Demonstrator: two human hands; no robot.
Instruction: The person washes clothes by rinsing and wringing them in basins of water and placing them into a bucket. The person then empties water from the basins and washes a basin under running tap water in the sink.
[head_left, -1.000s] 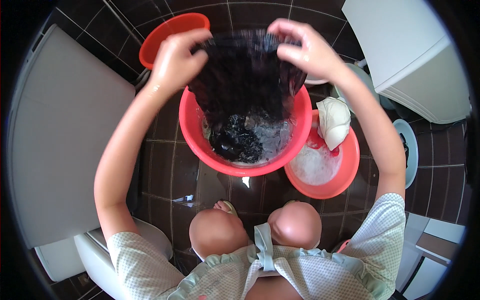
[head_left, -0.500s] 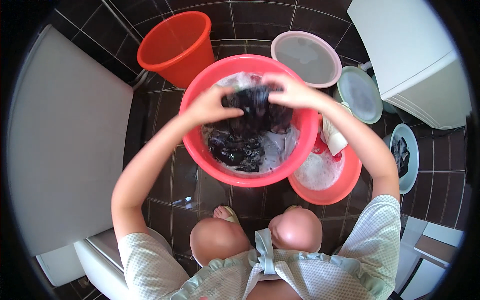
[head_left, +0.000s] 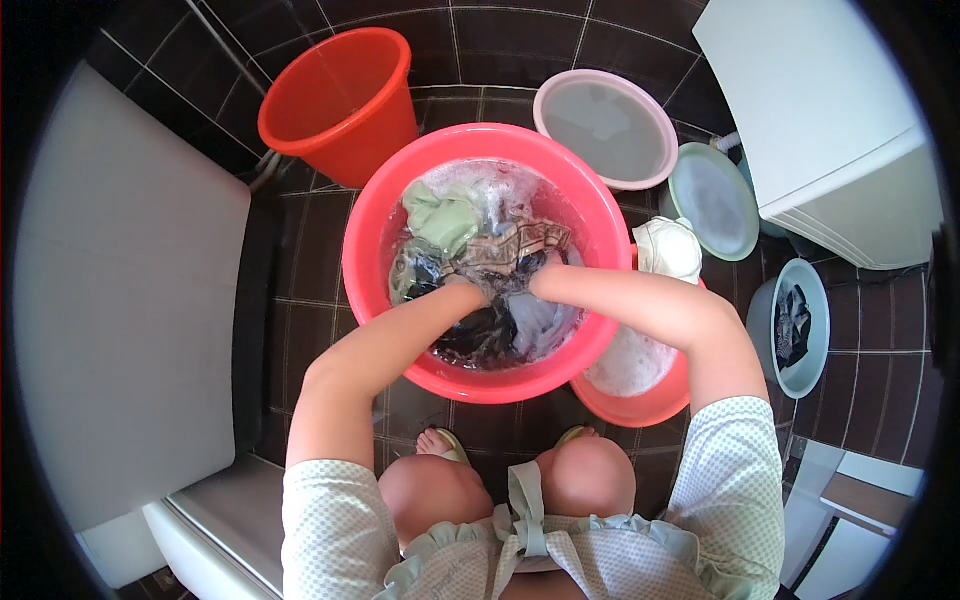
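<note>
A large pink-red basin [head_left: 487,388] holds soapy water and soaking clothes. Both of my hands reach into the water near its middle. The wrist end of my left hand [head_left: 466,287] shows at the surface, beside dark fabric [head_left: 482,335]. My right hand [head_left: 546,280] dips in just to the right, by a sheer dark-patterned cloth [head_left: 515,243]. Water and cloth hide the fingers of both, so what they grip cannot be made out. A pale green garment [head_left: 440,218] floats at the far left of the basin, and a grey-blue cloth [head_left: 541,325] lies right of the dark one.
A smaller red basin [head_left: 640,408] with suds stands at the right, a white cloth [head_left: 668,250] at its far edge. Beyond are a red bucket [head_left: 340,140], a pink basin [head_left: 645,178] of water and a green basin [head_left: 715,205]. Farther right, a blue basin [head_left: 818,335] holds dark clothes.
My hands, which held the black garment up over the basin, have come down into the water. The black garment is now mostly under the surface, and the pale green garment shows.
</note>
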